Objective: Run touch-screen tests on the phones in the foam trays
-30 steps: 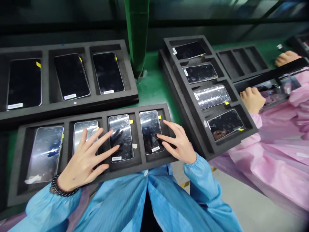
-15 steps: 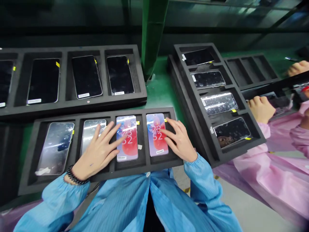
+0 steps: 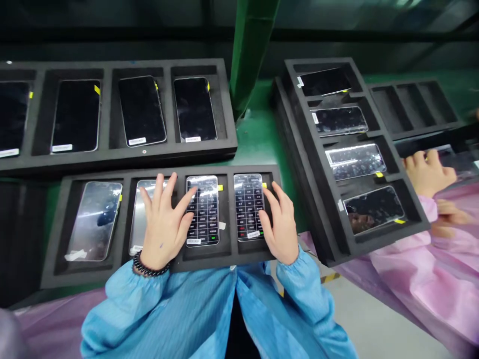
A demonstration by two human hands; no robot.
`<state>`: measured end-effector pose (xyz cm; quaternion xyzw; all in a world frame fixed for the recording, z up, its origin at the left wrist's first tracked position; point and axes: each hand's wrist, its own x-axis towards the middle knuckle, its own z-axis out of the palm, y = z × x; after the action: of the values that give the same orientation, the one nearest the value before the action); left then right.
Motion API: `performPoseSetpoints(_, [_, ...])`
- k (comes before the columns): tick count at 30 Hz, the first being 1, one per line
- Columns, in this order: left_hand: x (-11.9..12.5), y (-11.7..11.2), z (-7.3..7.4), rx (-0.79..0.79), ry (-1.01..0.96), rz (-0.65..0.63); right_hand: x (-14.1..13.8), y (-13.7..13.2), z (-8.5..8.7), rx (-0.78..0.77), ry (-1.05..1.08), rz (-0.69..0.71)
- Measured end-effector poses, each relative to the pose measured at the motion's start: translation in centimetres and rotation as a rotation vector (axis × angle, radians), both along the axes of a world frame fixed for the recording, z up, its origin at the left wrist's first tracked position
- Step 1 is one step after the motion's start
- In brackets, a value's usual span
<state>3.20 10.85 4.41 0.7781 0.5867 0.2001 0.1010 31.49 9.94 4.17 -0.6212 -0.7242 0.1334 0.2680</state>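
Four-slot black foam tray (image 3: pixel 220 257) lies in front of me with a smartphone in each slot. My left hand (image 3: pixel 162 224) is spread over the second phone (image 3: pixel 139 232) from the left, partly covering it. Its index finger and thumb reach the left edge of the third phone (image 3: pixel 204 209), which shows a dark grid menu with a green key. My right hand (image 3: pixel 281 224) is open at the right edge of the rightmost phone (image 3: pixel 245 204), thumb near its screen, which shows a similar grid. The leftmost phone (image 3: pixel 95 219) has a grey, glossy screen. Neither hand grips anything.
Behind stands another foam tray (image 3: pixel 144 151) of dark phones with yellow tabs. To the right, stacked trays (image 3: pixel 374 119) hold more phones. A slotted tray (image 3: pixel 407 132) lies beyond. A green post (image 3: pixel 250 50) rises at the back. A co-worker's hand (image 3: pixel 430 172) and pink sleeves are at right.
The two right-hand phones' screens have gone from a colourful clock picture to dark grid menus. My left hand has turned more upright, and my right thumb has moved lower along the phone's edge.
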Motion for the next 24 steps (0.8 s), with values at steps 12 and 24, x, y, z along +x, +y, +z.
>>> performPoseSetpoints(12, [0.1, 0.6, -0.1, -0.081, 0.098, -0.031, -1.0, 2.2, 0.4, -0.076, -0.253, 0.104])
performPoseSetpoints(24, [0.1, 0.4, 0.0, -0.054, 0.02, 0.045, -0.2, 1.1, 0.1, -0.037, -0.047, -0.041])
